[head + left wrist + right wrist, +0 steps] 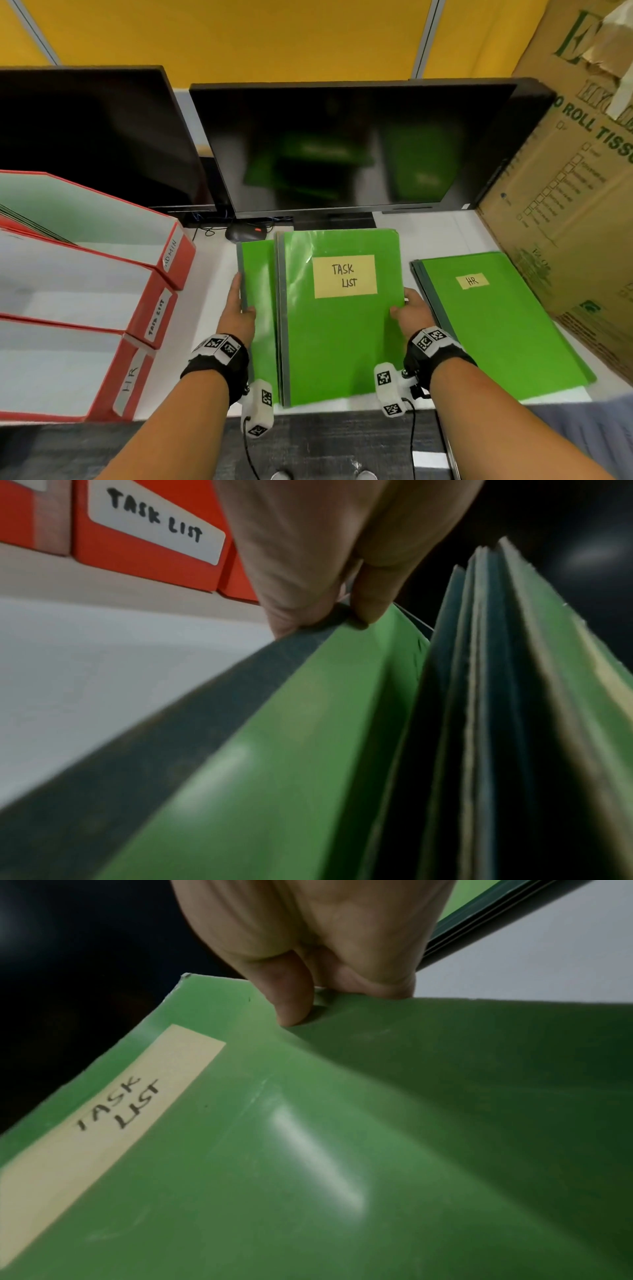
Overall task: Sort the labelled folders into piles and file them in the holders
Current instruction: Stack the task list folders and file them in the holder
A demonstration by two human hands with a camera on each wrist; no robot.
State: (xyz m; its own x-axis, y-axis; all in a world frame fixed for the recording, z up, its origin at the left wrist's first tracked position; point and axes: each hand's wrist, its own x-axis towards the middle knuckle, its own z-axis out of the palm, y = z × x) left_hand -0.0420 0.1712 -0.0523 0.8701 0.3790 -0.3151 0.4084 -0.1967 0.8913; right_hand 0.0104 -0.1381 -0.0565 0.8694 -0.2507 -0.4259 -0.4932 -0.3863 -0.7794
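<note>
Gripping the TASK LIST folders (342, 325) by the right edge, the right hand (412, 313) has thumb on top, fingers under. Long side runs front to back, dark spines on the left — label reads upright. Left hand (238, 308) pinches the spine of a plain green folder (258, 301) just beside. HR pile (493, 325) lies flat to the right; red holders (161, 308) w/ labels stand at left.

The white desk (212, 274) carries three red holders (161, 274) at left. Green folder piles (496, 325), two monitors (342, 147), a mouse (245, 233) and a box (565, 205) also sit there.
</note>
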